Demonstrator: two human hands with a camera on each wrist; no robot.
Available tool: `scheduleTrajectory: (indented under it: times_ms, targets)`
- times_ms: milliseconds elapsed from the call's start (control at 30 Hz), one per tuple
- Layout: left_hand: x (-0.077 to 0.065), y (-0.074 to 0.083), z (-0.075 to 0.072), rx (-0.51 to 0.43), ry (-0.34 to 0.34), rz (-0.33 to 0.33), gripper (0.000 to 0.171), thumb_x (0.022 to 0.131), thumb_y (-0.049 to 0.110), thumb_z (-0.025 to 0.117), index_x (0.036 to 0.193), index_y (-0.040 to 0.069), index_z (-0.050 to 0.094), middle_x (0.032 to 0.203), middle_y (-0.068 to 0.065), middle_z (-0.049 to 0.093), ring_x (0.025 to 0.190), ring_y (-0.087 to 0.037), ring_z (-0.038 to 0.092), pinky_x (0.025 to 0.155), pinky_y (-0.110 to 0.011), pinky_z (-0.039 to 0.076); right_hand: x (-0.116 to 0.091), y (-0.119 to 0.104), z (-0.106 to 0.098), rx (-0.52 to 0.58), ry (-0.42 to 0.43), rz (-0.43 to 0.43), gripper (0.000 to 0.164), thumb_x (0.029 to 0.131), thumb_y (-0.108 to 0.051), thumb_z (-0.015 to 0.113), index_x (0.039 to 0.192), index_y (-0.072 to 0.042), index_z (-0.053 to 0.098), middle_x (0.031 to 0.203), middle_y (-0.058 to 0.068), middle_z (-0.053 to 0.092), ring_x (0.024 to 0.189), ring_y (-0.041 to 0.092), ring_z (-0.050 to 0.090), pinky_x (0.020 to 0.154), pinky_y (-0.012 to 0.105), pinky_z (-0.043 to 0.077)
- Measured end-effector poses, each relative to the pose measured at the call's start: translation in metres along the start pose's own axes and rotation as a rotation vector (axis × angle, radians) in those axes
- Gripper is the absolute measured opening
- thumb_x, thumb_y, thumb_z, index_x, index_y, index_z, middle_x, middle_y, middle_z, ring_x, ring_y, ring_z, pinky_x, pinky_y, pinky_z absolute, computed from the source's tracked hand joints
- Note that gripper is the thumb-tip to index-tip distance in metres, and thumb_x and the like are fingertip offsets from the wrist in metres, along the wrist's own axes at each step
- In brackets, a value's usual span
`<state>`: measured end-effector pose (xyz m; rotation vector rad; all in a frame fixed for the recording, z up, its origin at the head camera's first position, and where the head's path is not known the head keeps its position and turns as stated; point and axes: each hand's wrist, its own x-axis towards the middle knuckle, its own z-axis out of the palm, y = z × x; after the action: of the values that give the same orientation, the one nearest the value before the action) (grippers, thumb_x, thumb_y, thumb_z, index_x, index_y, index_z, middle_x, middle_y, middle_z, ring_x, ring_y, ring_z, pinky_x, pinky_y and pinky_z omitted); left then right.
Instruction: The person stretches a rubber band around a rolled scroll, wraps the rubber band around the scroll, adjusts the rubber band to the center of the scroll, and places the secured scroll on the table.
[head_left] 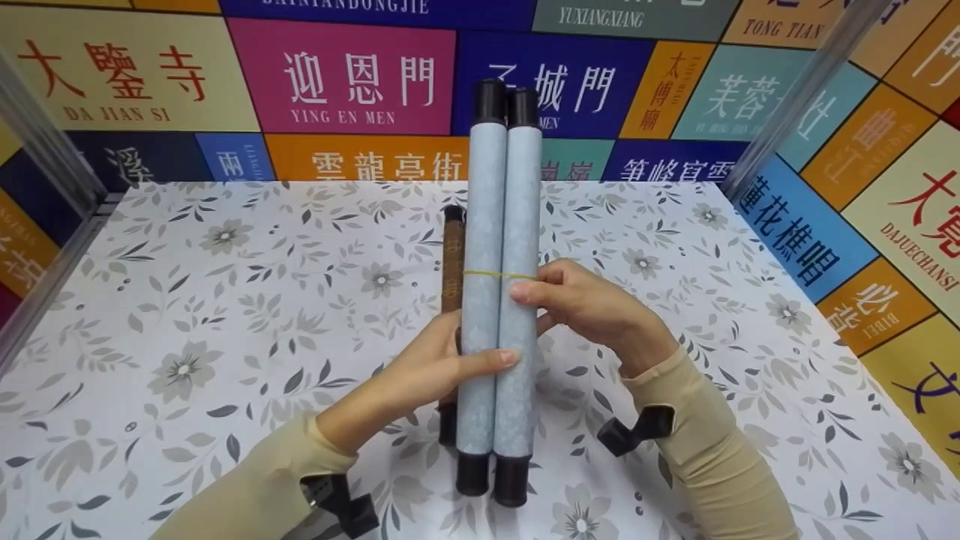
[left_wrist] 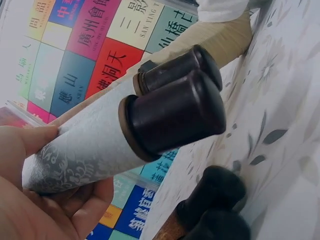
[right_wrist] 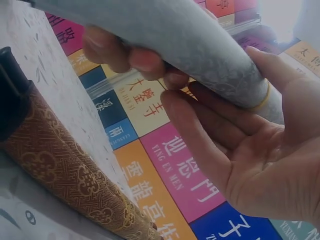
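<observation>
Two pale blue-grey patterned hanging scrolls with dark knobs lie side by side, raised above the table. A thin yellow rubber band runs around them near mid-length. My left hand grips the pair below the band, thumb across the front and fingers behind. Just at the band, my right hand holds the right-hand scroll, its thumb on the front and its fingers on the far side. Brown scrolls with gold brocade and dark ends rest on the table, partly hidden behind the pale pair.
A white cloth with grey flowers and leaves covers the table. Colourful panels with Chinese characters stand along the back and right sides. Clear edge strips rise at the back corners.
</observation>
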<state>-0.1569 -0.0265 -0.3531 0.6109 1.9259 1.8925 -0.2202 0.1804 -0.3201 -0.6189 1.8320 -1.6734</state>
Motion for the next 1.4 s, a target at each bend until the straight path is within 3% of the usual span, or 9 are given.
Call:
scheduleTrajectory:
  times_ms: [133, 267, 367, 633, 767, 933, 1100, 1233, 1400]
  targets:
    - [0.002, -0.001, -0.001, 0.008, 0.0, 0.007, 0.041, 0.085, 0.029, 0.068, 0.12, 0.011, 0.055, 0.108, -0.008, 0.065, 0.093, -0.018, 0.066, 0.086, -0.033, 0.055, 0.0, -0.001, 0.0, -0.021, 0.041, -0.018, 0.044, 0.086, -0.038, 0.066, 0.109, -0.001, 0.062, 0.098, 0.001, 0.07, 0.089, 0.014, 0.067, 0.077, 0.036, 0.057]
    - [0.004, -0.004, 0.002, 0.011, -0.02, 0.008, 0.042, 0.086, 0.03, 0.067, 0.121, 0.011, 0.054, 0.108, -0.009, 0.066, 0.094, -0.018, 0.067, 0.087, -0.033, 0.055, 0.002, -0.005, -0.001, 0.026, 0.186, -0.052, 0.043, 0.091, -0.028, 0.06, 0.124, -0.001, 0.053, 0.105, 0.003, 0.064, 0.092, 0.014, 0.064, 0.076, 0.034, 0.056]
    - [0.005, -0.006, 0.003, 0.051, -0.025, 0.005, 0.044, 0.085, 0.032, 0.068, 0.123, 0.013, 0.053, 0.109, -0.008, 0.066, 0.095, -0.017, 0.067, 0.087, -0.032, 0.055, 0.005, -0.007, -0.003, 0.028, 0.308, -0.039, 0.037, 0.092, -0.019, 0.058, 0.124, -0.002, 0.054, 0.103, 0.001, 0.064, 0.086, 0.012, 0.063, 0.07, 0.031, 0.056]
    - [0.008, -0.014, 0.005, 0.169, 0.082, -0.047, 0.072, 0.08, 0.03, 0.074, 0.137, 0.007, 0.036, 0.119, -0.016, 0.063, 0.098, -0.024, 0.067, 0.08, -0.032, 0.058, 0.01, 0.005, -0.022, -0.083, 0.469, 0.0, 0.033, 0.09, -0.023, 0.061, 0.118, -0.005, 0.06, 0.089, -0.003, 0.066, 0.076, 0.009, 0.062, 0.062, 0.026, 0.056]
    - [0.008, -0.02, 0.009, 0.237, 0.119, -0.001, 0.101, 0.071, 0.024, 0.082, 0.147, 0.017, 0.015, 0.123, -0.015, 0.057, 0.089, -0.023, 0.067, 0.074, -0.03, 0.058, 0.014, 0.017, -0.035, -0.125, 0.521, 0.018, 0.032, 0.09, -0.026, 0.061, 0.114, -0.004, 0.06, 0.084, -0.003, 0.065, 0.068, 0.009, 0.061, 0.057, 0.025, 0.055]
    - [0.006, -0.027, 0.017, 0.437, 0.128, 0.074, 0.111, 0.061, 0.029, 0.088, 0.148, 0.024, 0.019, 0.139, -0.011, 0.037, 0.093, -0.019, 0.06, 0.076, -0.025, 0.056, 0.022, 0.035, -0.05, -0.139, 0.577, 0.051, 0.031, 0.09, -0.029, 0.061, 0.111, -0.005, 0.06, 0.081, -0.004, 0.064, 0.061, 0.008, 0.062, 0.053, 0.024, 0.054]
    - [0.005, -0.037, 0.025, 0.583, 0.111, 0.112, 0.115, 0.053, 0.039, 0.09, 0.146, 0.018, 0.026, 0.148, -0.011, 0.018, 0.119, -0.028, 0.051, 0.098, -0.032, 0.05, 0.031, 0.054, -0.061, -0.115, 0.602, 0.117, 0.033, 0.091, -0.029, 0.06, 0.114, -0.005, 0.06, 0.077, -0.006, 0.064, 0.059, 0.006, 0.06, 0.051, 0.021, 0.051]
    - [0.005, -0.043, 0.028, 0.724, 0.062, 0.131, 0.12, 0.05, 0.045, 0.09, 0.147, 0.014, 0.025, 0.153, -0.011, 0.013, 0.13, -0.031, 0.044, 0.105, -0.035, 0.045, 0.037, 0.068, -0.066, -0.093, 0.596, 0.157, 0.034, 0.092, -0.029, 0.058, 0.116, -0.005, 0.059, 0.077, -0.006, 0.064, 0.06, 0.005, 0.061, 0.053, 0.02, 0.051]
    - [0.003, -0.047, 0.031, 0.879, 0.04, 0.135, 0.114, 0.052, 0.046, 0.089, 0.145, 0.012, 0.032, 0.154, -0.012, 0.019, 0.131, -0.032, 0.045, 0.107, -0.038, 0.043, 0.041, 0.083, -0.069, -0.037, 0.587, 0.175, 0.021, 0.092, -0.026, 0.058, 0.101, -0.007, 0.059, 0.069, -0.006, 0.063, 0.056, 0.006, 0.061, 0.052, 0.022, 0.052]
